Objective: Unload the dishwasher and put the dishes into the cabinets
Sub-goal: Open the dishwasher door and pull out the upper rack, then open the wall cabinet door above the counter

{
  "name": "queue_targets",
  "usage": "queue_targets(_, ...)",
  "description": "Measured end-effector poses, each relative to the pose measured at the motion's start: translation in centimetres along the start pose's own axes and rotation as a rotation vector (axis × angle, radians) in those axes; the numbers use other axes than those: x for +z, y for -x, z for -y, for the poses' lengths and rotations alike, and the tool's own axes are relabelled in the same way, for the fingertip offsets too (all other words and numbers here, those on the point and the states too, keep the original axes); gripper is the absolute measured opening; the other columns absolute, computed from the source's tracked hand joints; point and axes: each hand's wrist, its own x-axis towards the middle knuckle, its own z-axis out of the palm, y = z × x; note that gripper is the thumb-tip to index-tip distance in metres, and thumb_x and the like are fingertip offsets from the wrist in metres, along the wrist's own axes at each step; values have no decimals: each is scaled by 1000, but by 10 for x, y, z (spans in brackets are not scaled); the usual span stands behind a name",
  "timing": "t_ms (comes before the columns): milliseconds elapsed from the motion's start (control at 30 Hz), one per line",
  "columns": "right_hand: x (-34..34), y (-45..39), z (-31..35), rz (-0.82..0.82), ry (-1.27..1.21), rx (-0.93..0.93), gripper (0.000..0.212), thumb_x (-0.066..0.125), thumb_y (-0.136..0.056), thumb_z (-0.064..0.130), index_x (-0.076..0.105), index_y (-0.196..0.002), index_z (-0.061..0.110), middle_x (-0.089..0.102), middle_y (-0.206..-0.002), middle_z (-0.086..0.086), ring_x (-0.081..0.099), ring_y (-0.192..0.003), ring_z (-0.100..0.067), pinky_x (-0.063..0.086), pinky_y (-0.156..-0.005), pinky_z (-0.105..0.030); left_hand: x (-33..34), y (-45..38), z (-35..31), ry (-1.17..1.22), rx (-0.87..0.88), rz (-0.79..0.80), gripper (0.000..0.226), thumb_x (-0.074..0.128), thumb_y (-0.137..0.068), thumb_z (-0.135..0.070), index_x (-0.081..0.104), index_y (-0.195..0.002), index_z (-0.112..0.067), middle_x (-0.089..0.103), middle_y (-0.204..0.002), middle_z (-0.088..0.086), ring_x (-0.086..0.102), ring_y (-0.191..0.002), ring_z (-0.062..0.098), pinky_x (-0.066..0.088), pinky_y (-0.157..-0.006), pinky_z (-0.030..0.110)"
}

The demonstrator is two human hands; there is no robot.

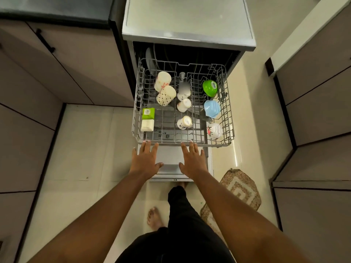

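Reaching forward, both hands stretch toward the grey wire dishwasher rack [182,141], which stands pulled out over the open dishwasher door [171,160]. Left hand [145,160]: fingers straight and spread, grip open, holding nothing, fingertips at the rack's front rail. Right hand [192,161]: same posture, grip open, fingertips at the same rail; actual contact cannot be told.

Inside the rack, left side: two cream patterned tumblers [164,90] lying tilted toward the rear; a green square container [148,113] and a cream square container [147,125] touching each other at the front-left corner. Rack centre: three small white cups [183,105] in a row, front to back. Right side: green plastic bowl [209,87] at the rear, light blue bowl [212,108] in front of it, white floral bowl [214,131] nearest the front rail. All three bowls sit upturned on edge.

Right of the rack, on the floor: a woven patterned mat [239,188].
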Motion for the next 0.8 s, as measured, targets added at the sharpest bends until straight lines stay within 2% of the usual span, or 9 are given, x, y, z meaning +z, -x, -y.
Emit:
queue_targets(100,-24,12,10,-41,23,-27,87,56,-93,44,3,-158,21,9,-164,-20,8,-152,-37,16,-120,-58,-28,12,7,16,-11,-63,83,51,-90,-60,15,-155,-23,19,-162,9,11,-151,28,21,-116,56)
queue_targets(267,-79,21,28,-153,2,-80,85,57,-91,45,9,-157,22,22,-161,-18,20,-150,-37,23,-117,-57,-85,27,13,57,-8,-175,86,52,-91,-59,12,-156,-20,21,-161,10,12,-151,30,19,-118,56)
queue_targets(433,-138,20,43,-248,-15,-144,82,56,-92,43,13,-158,20,29,-159,-15,25,-148,-33,25,-118,-52,-134,30,26,116,-59,-283,99,60,-83,-60,6,-157,-23,23,-161,9,14,-151,29,20,-116,58)
queue_targets(600,-217,-7,62,-381,-40,-216,79,54,-91,50,19,-156,22,55,-132,-12,53,-120,-30,44,-96,-39,-196,14,50,74,-170,-388,99,50,-82,-70,0,-157,-29,20,-162,5,10,-152,24,21,-117,53)
queue_targets(667,-247,-20,73,-410,-38,-278,84,55,-91,54,14,-158,24,54,-136,-13,51,-123,-32,45,-97,-43,-222,13,62,85,-197,-437,97,49,-84,-69,-4,-156,-31,17,-163,4,6,-153,23,18,-118,54)
queue_targets(800,-301,-36,111,-475,6,-382,93,52,-87,67,5,-158,29,27,-160,-12,30,-144,-32,38,-108,-49,-280,19,88,64,-238,-609,98,51,-85,-68,-5,-156,-30,17,-163,5,6,-153,23,18,-117,56)
